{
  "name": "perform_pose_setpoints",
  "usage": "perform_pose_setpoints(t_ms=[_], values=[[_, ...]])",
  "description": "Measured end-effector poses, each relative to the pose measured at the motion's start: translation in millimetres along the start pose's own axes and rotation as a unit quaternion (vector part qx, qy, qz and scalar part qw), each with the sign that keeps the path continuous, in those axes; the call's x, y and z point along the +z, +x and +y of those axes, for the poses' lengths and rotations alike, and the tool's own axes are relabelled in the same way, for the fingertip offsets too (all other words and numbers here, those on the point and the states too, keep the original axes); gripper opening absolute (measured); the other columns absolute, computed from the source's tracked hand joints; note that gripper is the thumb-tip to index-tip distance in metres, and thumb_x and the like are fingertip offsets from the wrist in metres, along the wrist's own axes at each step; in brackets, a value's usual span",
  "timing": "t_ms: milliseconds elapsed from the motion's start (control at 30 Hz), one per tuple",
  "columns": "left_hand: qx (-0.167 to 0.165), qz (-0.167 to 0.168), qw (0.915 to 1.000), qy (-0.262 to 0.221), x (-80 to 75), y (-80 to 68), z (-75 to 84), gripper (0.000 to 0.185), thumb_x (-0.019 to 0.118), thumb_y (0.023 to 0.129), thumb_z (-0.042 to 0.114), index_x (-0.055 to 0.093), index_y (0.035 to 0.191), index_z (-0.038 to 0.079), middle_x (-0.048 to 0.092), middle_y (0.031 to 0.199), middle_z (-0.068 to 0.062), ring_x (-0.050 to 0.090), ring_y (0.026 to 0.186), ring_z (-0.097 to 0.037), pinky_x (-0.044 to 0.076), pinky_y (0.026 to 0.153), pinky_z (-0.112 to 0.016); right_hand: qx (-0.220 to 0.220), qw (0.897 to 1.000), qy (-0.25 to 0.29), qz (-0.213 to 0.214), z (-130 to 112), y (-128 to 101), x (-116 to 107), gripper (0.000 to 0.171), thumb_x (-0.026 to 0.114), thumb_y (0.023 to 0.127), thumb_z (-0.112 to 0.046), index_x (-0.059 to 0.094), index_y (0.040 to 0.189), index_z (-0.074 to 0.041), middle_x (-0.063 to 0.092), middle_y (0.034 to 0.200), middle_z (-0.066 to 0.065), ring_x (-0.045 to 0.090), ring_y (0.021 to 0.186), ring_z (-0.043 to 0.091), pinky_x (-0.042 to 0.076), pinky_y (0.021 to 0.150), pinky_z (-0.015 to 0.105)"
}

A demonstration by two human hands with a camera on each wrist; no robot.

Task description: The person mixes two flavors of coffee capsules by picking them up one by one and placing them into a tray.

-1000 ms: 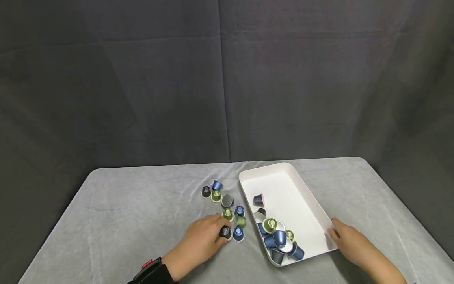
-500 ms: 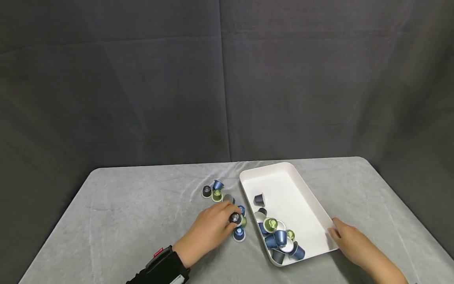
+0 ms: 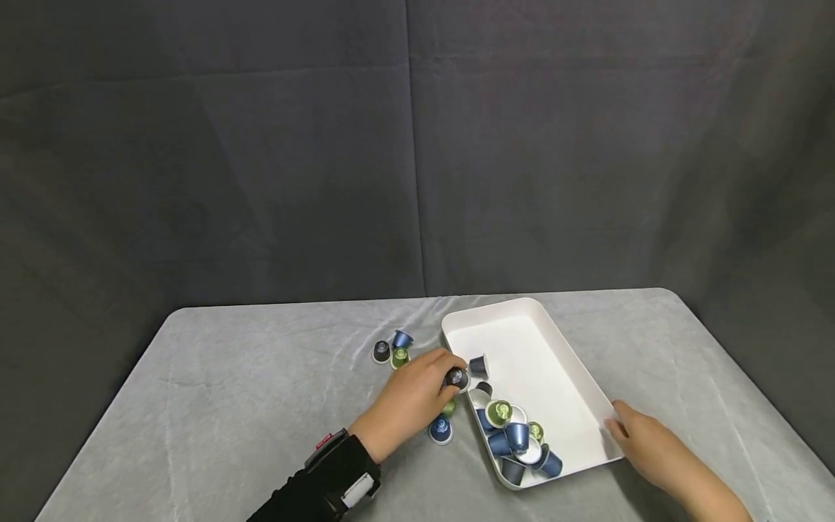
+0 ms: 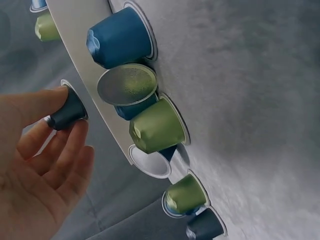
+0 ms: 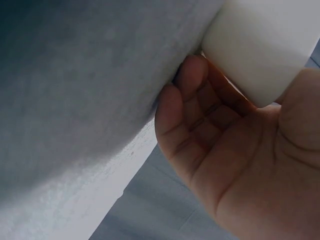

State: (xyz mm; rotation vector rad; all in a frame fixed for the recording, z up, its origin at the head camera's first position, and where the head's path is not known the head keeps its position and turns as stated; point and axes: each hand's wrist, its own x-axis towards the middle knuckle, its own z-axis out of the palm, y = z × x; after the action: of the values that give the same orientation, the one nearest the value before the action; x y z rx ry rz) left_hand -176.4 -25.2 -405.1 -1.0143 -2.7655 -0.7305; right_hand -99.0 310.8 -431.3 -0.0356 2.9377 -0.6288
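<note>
Left hand (image 3: 411,399) pinches a dark capsule (image 3: 454,377) between thumb and fingertips, at the white tray's (image 3: 574,377) left rim, nine o'clock side. Right hand (image 3: 642,442) rests against the tray's four o'clock corner, fingers relaxed. Loose capsules (image 3: 391,351) lie at ten o'clock.

A grey cloth-covered table (image 3: 228,406) stands before dark curtains (image 3: 261,145).

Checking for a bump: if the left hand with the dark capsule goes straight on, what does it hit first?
Probably the white tray's near wall; the left hand with the dark capsule is right at it, though height is unclear.
</note>
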Motion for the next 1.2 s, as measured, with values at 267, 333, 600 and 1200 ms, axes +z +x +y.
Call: perform_pose_setpoints(t_ms=[267, 333, 600, 1200], values=[[0.010, -0.002, 0.9999, 0.001, 7.0, 16.7, 2.6, 0.033, 0.075, 0.090, 0.019, 0.067, 0.122, 0.013, 0.066, 0.115, 0.002, 0.063, 0.104, -0.014, 0.051, 0.088, -0.029, -0.004, 1.000, -0.004, 0.001, 2.0, 0.3, -0.1, 0.009, 0.052, 0.100, -0.008, 0.052, 0.095, -0.001, 0.058, 0.078, 0.007, 0.049, 0.069, 0.022, 0.044, 0.061, 0.042], [0.016, 0.003, 0.9998, 0.005, 9.5, 20.8, 2.9, 0.033, 0.075, 0.089, 0.019, 0.068, 0.120, 0.013, 0.066, 0.113, 0.002, 0.062, 0.104, -0.014, 0.051, 0.089, -0.029, -0.003, 1.000, -0.005, 0.003, 1.5, 0.4, 0.0, 0.009, 0.052, 0.100, -0.008, 0.051, 0.093, -0.002, 0.054, 0.074, 0.005, 0.048, 0.069, 0.021, 0.043, 0.060, 0.041], [0.015, -0.003, 0.9995, 0.029, 17.9, 31.2, 4.1, 0.028, 0.075, 0.089, 0.020, 0.069, 0.117, 0.017, 0.066, 0.110, 0.005, 0.062, 0.103, -0.013, 0.052, 0.083, -0.030, -0.004, 1.000, -0.001, 0.010, -1.1, 0.7, 0.3, 0.007, 0.053, 0.100, -0.007, 0.052, 0.095, -0.002, 0.051, 0.073, 0.002, 0.048, 0.070, 0.021, 0.043, 0.062, 0.041], [0.003, -0.015, 0.9987, 0.048, 24.1, 34.1, 0.8, 0.030, 0.074, 0.090, 0.020, 0.069, 0.119, 0.016, 0.066, 0.110, 0.003, 0.063, 0.102, -0.016, 0.052, 0.083, -0.032, 0.001, 1.000, -0.004, 0.011, -1.8, 2.6, 2.9, 0.008, 0.052, 0.100, -0.007, 0.053, 0.094, -0.002, 0.047, 0.070, 0.001, 0.047, 0.070, 0.021, 0.043, 0.062, 0.042]])
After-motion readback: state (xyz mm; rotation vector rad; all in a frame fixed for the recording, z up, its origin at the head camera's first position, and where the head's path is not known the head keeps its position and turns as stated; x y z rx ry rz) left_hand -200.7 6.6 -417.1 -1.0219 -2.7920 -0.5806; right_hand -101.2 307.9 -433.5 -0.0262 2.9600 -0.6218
